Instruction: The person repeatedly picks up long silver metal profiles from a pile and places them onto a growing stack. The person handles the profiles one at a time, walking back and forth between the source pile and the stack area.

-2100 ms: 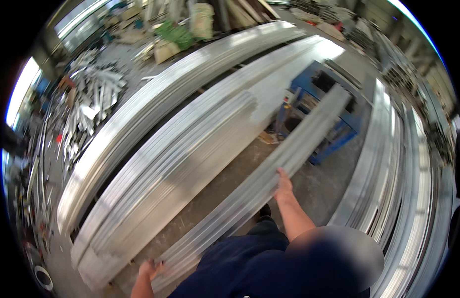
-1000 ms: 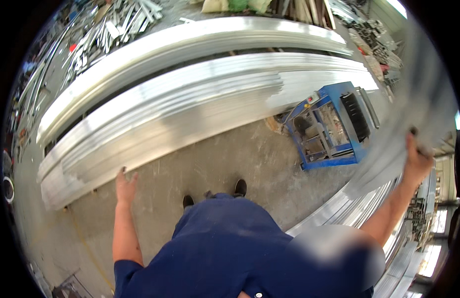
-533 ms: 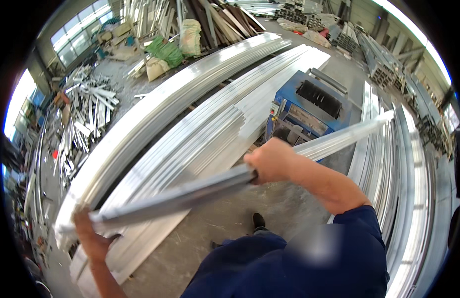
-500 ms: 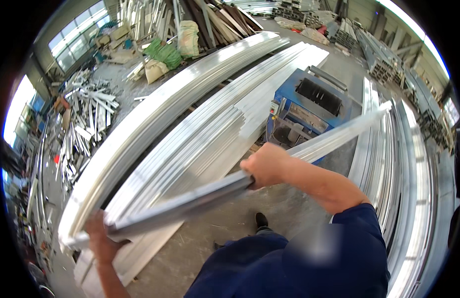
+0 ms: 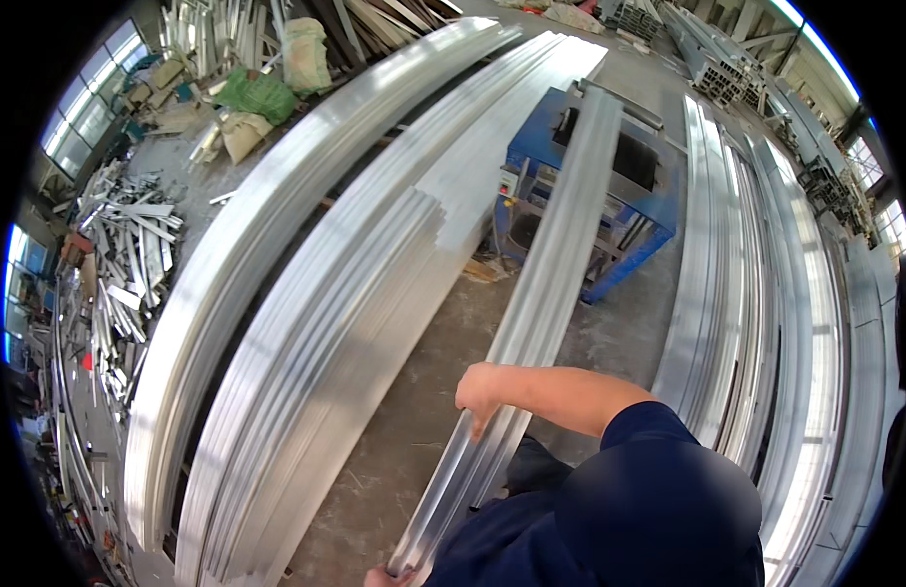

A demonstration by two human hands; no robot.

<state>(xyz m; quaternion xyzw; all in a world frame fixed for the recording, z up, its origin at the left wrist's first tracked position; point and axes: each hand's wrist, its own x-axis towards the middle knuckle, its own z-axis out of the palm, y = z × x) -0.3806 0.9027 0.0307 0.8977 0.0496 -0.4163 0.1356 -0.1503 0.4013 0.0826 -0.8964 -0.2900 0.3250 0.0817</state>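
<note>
I hold a long silver aluminium profile [image 5: 551,284] that runs from my body away to the top of a blue machine [image 5: 634,230], where its far end rests. My right hand [image 5: 480,391] grips the profile's left edge about a third of the way along. My left hand [image 5: 379,577] shows only at the bottom edge of the picture, at the profile's near end, mostly cut off. My dark blue sleeve and body hide the rest of the near end.
A broad stack of long aluminium profiles [image 5: 306,293] lies on the concrete floor to my left, and another stack [image 5: 756,293] to my right. A pile of metal offcuts [image 5: 120,274] lies far left. Sacks [image 5: 262,93] sit at the back.
The profile was held crosswise in front of me, left hand far out left. Now it points away from me onto the blue machine, with both hands close to my body.
</note>
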